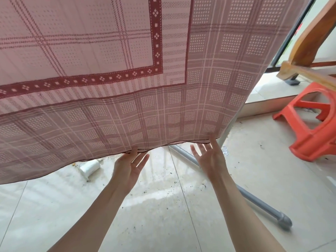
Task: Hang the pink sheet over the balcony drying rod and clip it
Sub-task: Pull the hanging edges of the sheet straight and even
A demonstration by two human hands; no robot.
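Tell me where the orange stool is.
The orange stool stands on the tiled floor at the right of the head view, beyond the sheet's right edge.

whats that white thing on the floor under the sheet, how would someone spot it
Start at the hanging pink sheet and follow its bottom hem to the left hand. Just left of that hand, a small white cup-like container lies tipped on the pale tiles. It's the only white object there.

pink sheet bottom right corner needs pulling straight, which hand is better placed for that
The right hand, probably. Its fingertips already touch the hem of the pink sheet close to that corner, beside the grey rack leg. The left hand touches the hem further toward the middle. Both hands are open.
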